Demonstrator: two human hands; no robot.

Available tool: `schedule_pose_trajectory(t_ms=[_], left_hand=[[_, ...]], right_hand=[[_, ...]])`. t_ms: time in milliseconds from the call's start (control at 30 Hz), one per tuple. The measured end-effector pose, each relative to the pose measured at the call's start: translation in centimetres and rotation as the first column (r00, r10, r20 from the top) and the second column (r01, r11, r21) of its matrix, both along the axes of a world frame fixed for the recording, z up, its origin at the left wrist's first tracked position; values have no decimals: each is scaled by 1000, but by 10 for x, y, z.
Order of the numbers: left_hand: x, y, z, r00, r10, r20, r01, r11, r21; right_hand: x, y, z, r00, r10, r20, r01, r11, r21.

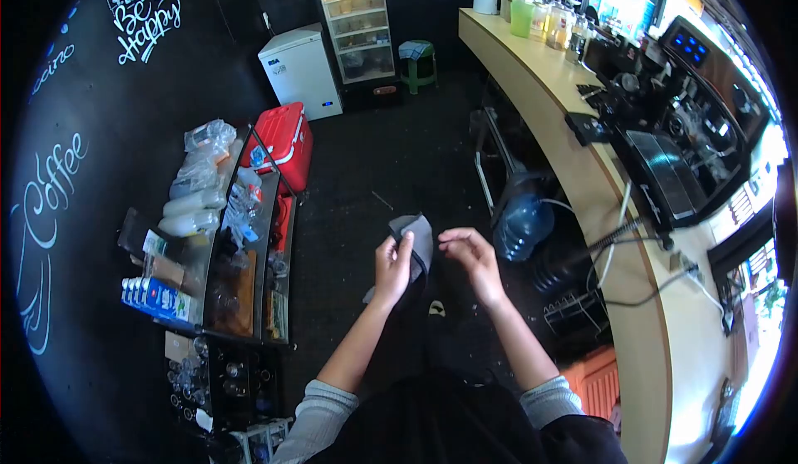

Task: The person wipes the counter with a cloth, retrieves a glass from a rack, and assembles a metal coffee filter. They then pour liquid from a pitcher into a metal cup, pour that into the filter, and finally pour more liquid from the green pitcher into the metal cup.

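Observation:
In the head view, my left hand (394,271) is closed around a folded grey cloth (417,233), its thumb lying on top. The cloth has a dark edge and hangs down beside the fingers. To the right of it is my right hand (472,258), with loosely bent fingers pointing toward the cloth. A small gap separates that hand from the cloth, and nothing plainly shows in its fingers. Both hands are in front of my body, above the dark floor (366,156).
On the left, a shelf rack (270,214) holds cups, bags and blue cartons (158,296). Behind it stand a red cooler (291,140) and a white chest freezer (301,73). Along the right runs a wooden counter (544,102) with an espresso machine (690,148); a large blue water bottle (525,227) is below.

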State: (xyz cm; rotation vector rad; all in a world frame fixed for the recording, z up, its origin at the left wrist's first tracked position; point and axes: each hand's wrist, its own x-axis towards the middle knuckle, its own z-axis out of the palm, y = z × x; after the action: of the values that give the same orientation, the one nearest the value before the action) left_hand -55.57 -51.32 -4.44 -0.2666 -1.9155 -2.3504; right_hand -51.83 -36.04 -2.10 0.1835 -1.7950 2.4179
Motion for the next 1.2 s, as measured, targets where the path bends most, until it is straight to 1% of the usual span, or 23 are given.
schedule_pose_trajectory(t_ms=[33, 100, 133, 167, 233, 367, 433, 467, 500, 567, 600, 633, 700, 767, 833, 900, 967, 1000, 1033, 1100, 1133, 1167, 1200], left_hand=[[-21, 4, -9, 999, -42, 8, 42, 995, -87], [-58, 18, -16, 996, -88, 23, 91, 971, -223], [-75, 31, -9, 993, -102, -51, 95, 988, -123], [-91, 41, -2, 994, -102, -45, 97, 990, -100], [-127, 52, 7, 987, -157, 15, 158, 985, -63], [-209, 75, 16, 983, -178, -35, 175, 982, -74], [-243, 86, 11, 966, -222, -131, 182, 948, -259], [-260, 93, 8, 958, -239, -160, 189, 943, -275], [-276, 100, 10, 954, -256, -158, 208, 941, -269], [-308, 113, 14, 940, -293, -173, 228, 920, -320], [-326, 119, 12, 923, -323, -211, 237, 906, -351], [-345, 127, 8, 911, -351, -216, 263, 899, -350], [-381, 140, -1, 906, -406, -117, 363, 889, -279], [-419, 148, -9, 874, -481, -67, 450, 854, -259], [-465, 156, -11, 850, -510, -132, 472, 849, -237], [-515, 156, -21, 830, -533, -166, 484, 835, -260], [-562, 159, -23, 888, -460, 21, 451, 860, -237], [-582, 167, -15, 899, -438, -15, 424, 876, -230], [-602, 177, -15, 893, -449, 35, 448, 878, -166], [-637, 199, -11, 864, -503, 36, 502, 852, -149], [-652, 214, -7, 864, -503, -32, 492, 855, -163], [-666, 230, 0, 848, -529, -30, 518, 839, -168], [-678, 246, 10, 831, -553, -60, 539, 826, -164]], right_hand=[[-16, 0, -4, 999, 31, -20, -30, 998, 50], [-53, 3, -8, 997, 7, -73, 8, 979, 203], [-78, 7, -16, 992, -35, -118, 59, 976, 208], [-102, 12, -21, 985, -98, -139, 128, 966, 224], [-144, 27, -5, 978, -115, -176, 178, 898, 402], [-228, 49, 6, 961, -159, -225, 240, 887, 395], [-256, 58, 14, 969, -234, -84, 248, 890, 383], [-270, 63, 15, 960, -241, -140, 278, 876, 395], [-284, 71, 13, 956, -258, -138, 293, 868, 401], [-313, 84, 5, 955, -257, -151, 294, 892, 344], [-328, 94, 0, 963, -248, -109, 271, 899, 344], [-345, 101, -4, 954, -278, -114, 300, 890, 344], [-375, 114, -16, 952, -305, -10, 299, 928, 224], [-405, 126, -31, 943, -334, -6, 325, 913, 247], [-440, 136, -32, 937, -350, 22, 347, 934, 90], [-470, 155, -52, 890, -431, 152, 434, 901, 11], [-491, 175, -55, 863, -461, 205, 485, 870, -84], [-499, 182, -44, 846, -502, 178, 525, 843, -116], [-510, 189, -35, 828, -532, 179, 553, 827, -103], [-528, 198, -18, 770, -631, 88, 637, 760, -126], [-535, 206, -12, 776, -626, 75, 629, 762, -151], [-543, 215, -7, 757, -648, 78, 652, 742, -155], [-552, 224, -1, 755, -654, 34, 654, 749, -112]])
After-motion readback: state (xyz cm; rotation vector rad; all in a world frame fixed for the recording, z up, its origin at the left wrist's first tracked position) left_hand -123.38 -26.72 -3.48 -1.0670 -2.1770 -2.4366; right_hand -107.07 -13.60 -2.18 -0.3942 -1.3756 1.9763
